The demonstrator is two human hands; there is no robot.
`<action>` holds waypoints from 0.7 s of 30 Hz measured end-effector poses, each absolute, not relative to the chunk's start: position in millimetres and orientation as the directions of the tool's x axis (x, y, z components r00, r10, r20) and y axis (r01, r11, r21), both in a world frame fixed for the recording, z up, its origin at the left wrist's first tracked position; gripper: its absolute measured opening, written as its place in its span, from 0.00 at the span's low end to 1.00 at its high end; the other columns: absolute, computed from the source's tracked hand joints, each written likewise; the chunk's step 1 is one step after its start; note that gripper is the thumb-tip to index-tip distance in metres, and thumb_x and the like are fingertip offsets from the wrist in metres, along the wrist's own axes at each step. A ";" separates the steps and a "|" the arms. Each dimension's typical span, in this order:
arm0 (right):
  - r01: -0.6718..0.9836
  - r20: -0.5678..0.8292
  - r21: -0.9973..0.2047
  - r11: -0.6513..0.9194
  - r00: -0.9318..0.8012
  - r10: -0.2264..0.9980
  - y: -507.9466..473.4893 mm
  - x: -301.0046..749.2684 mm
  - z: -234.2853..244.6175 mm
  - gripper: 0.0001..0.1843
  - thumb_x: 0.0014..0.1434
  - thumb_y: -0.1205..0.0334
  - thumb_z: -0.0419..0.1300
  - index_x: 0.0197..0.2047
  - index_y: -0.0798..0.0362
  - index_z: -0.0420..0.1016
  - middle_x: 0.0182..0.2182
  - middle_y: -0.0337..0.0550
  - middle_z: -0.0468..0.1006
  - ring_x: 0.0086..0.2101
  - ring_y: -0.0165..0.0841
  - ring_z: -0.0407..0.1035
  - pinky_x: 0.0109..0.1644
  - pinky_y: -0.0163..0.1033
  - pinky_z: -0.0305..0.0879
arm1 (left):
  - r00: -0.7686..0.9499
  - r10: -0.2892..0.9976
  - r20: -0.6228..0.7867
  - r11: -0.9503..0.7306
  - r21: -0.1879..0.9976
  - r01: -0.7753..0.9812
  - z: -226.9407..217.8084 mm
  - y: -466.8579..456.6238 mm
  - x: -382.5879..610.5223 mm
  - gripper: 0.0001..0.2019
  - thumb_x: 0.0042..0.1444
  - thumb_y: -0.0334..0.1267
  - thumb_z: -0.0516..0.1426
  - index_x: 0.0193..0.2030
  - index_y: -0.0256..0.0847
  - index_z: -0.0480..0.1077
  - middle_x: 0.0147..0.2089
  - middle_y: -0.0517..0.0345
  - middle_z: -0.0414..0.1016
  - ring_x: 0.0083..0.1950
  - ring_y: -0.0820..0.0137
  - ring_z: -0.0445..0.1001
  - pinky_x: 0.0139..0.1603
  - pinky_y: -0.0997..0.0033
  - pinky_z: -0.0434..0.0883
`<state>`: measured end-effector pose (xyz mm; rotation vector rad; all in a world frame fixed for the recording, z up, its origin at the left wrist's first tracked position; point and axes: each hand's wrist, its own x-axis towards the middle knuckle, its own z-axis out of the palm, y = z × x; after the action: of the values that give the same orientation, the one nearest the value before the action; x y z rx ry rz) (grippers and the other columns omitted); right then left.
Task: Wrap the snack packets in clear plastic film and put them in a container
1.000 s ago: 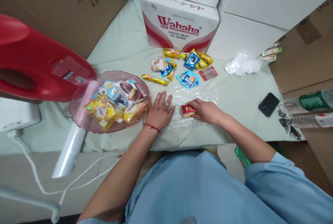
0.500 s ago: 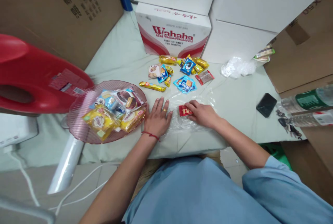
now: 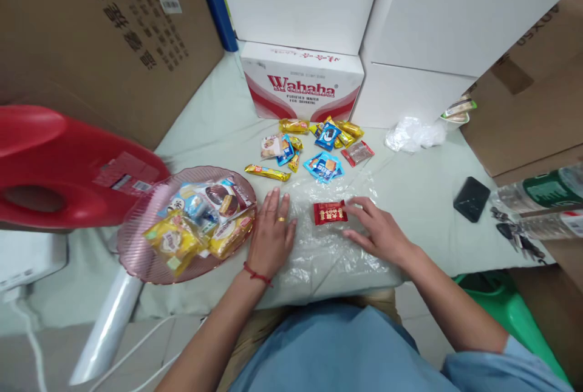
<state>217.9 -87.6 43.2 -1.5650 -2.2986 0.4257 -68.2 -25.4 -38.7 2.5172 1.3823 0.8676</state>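
Observation:
A small red snack packet [image 3: 330, 212] lies on a clear plastic bag [image 3: 314, 252] spread flat on the table. Just right of the packet is my right hand [image 3: 380, 231], thumb and fingers apart, holding nothing. My left hand [image 3: 272, 231] rests flat with fingers stretched out, between the bag and a pink ribbed plate [image 3: 141, 252]. Wrapped snacks, among them a yellow packet [image 3: 175, 240], fill the plate. Behind the bag lie a blue snack packet [image 3: 324, 166], a yellow stick packet [image 3: 267, 172] and a red-edged packet [image 3: 357, 153].
A white Wahaha carton [image 3: 303, 85] stands at the back. On the left is a red jug [image 3: 77, 167]. To the right are crumpled clear plastic [image 3: 414, 135], a black box-like object [image 3: 472, 199], keys [image 3: 517, 234] and plastic bottles [image 3: 553, 188].
My right hand has let go of the red packet and opened, moving slightly right. My left hand stays flat in its place. The camera view has tilted up somewhat.

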 end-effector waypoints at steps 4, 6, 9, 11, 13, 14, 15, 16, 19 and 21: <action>0.726 0.125 -0.502 0.471 -0.477 0.870 -135.5 236.0 31.6 0.36 0.66 0.40 0.65 0.70 0.47 0.67 0.59 0.59 0.76 0.56 0.49 0.73 0.59 0.57 0.74 | 0.409 0.768 0.493 -0.609 0.368 0.702 -34.7 -43.6 -78.4 0.37 0.66 0.27 0.51 0.81 0.44 0.46 0.80 0.38 0.56 0.83 0.53 0.52 0.79 0.39 0.60; 0.739 0.065 -0.493 0.459 -0.495 0.867 -156.8 239.8 19.3 0.41 0.64 0.39 0.67 0.73 0.46 0.64 0.64 0.60 0.73 0.61 0.53 0.70 0.64 0.63 0.71 | 0.503 0.736 0.453 -0.671 0.390 0.631 -33.4 -53.1 -90.3 0.39 0.61 0.22 0.49 0.79 0.46 0.52 0.77 0.42 0.63 0.80 0.56 0.60 0.78 0.42 0.63; 0.782 0.054 -0.476 0.402 -0.430 0.901 -173.6 242.1 0.9 0.24 0.70 0.52 0.63 0.67 0.45 0.72 0.64 0.58 0.74 0.62 0.51 0.70 0.64 0.63 0.72 | 0.706 0.634 0.317 -0.755 0.451 0.476 -32.5 -64.9 -111.7 0.37 0.56 0.22 0.48 0.73 0.45 0.60 0.72 0.44 0.71 0.73 0.61 0.70 0.77 0.45 0.64; 0.774 0.092 -0.499 0.390 -0.401 0.912 -172.2 243.6 -4.2 0.14 0.73 0.59 0.58 0.59 0.45 0.78 0.59 0.55 0.78 0.58 0.47 0.73 0.60 0.59 0.75 | 0.768 0.593 0.241 -0.760 0.484 0.435 -31.9 -70.2 -122.7 0.31 0.58 0.26 0.51 0.70 0.41 0.63 0.72 0.42 0.71 0.72 0.60 0.71 0.79 0.44 0.61; 0.741 0.121 -0.539 0.401 -0.403 0.907 -161.5 245.3 0.4 0.12 0.74 0.62 0.56 0.53 0.45 0.80 0.56 0.53 0.79 0.55 0.44 0.74 0.58 0.56 0.76 | 0.783 0.593 0.190 -0.746 0.496 0.444 -31.3 -72.4 -127.9 0.25 0.62 0.35 0.54 0.67 0.40 0.67 0.74 0.40 0.68 0.74 0.57 0.69 0.79 0.43 0.59; 0.722 0.127 -0.562 0.404 -0.408 0.904 -153.4 245.9 6.4 0.12 0.74 0.61 0.55 0.51 0.45 0.80 0.56 0.53 0.79 0.54 0.43 0.74 0.57 0.54 0.77 | 0.780 0.602 0.173 -0.737 0.496 0.459 -31.1 -72.3 -127.8 0.23 0.63 0.39 0.56 0.64 0.41 0.70 0.75 0.40 0.67 0.74 0.55 0.68 0.79 0.43 0.59; 0.703 0.125 -0.586 0.404 -0.414 0.902 -143.8 246.4 14.5 0.11 0.74 0.61 0.56 0.51 0.46 0.80 0.57 0.53 0.79 0.54 0.42 0.74 0.57 0.53 0.76 | 0.770 0.616 0.167 -0.728 0.494 0.475 -31.1 -71.3 -126.1 0.20 0.64 0.42 0.57 0.61 0.42 0.72 0.75 0.41 0.67 0.73 0.55 0.69 0.78 0.43 0.60; 0.682 0.117 -0.611 0.401 -0.423 0.899 -133.1 246.6 24.0 0.11 0.74 0.60 0.55 0.50 0.47 0.80 0.57 0.53 0.78 0.53 0.42 0.75 0.57 0.51 0.76 | 0.751 0.637 0.174 -0.716 0.496 0.492 -31.0 -69.7 -122.9 0.16 0.65 0.43 0.57 0.56 0.43 0.75 0.74 0.42 0.69 0.72 0.55 0.71 0.77 0.43 0.62; 0.612 0.075 -0.691 0.384 -0.468 0.880 -97.4 246.4 53.5 0.13 0.75 0.58 0.55 0.48 0.49 0.81 0.52 0.52 0.80 0.51 0.38 0.76 0.57 0.46 0.75 | 0.641 0.732 0.233 -0.640 0.558 0.529 -29.3 -61.9 -105.9 0.11 0.70 0.39 0.52 0.47 0.45 0.77 0.63 0.46 0.79 0.65 0.59 0.76 0.69 0.47 0.70; 0.583 0.025 -0.735 0.347 -0.487 0.873 -73.1 246.6 66.4 0.13 0.74 0.56 0.56 0.46 0.50 0.81 0.45 0.49 0.82 0.46 0.36 0.77 0.53 0.42 0.74 | 0.526 0.814 0.248 -0.546 0.635 0.546 -26.5 -54.6 -91.0 0.12 0.72 0.40 0.50 0.45 0.44 0.75 0.53 0.48 0.84 0.58 0.61 0.79 0.61 0.54 0.75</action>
<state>246.6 -73.1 66.4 -1.2750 -2.2001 0.9439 -91.0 -54.6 -26.5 2.2804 1.1060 0.7320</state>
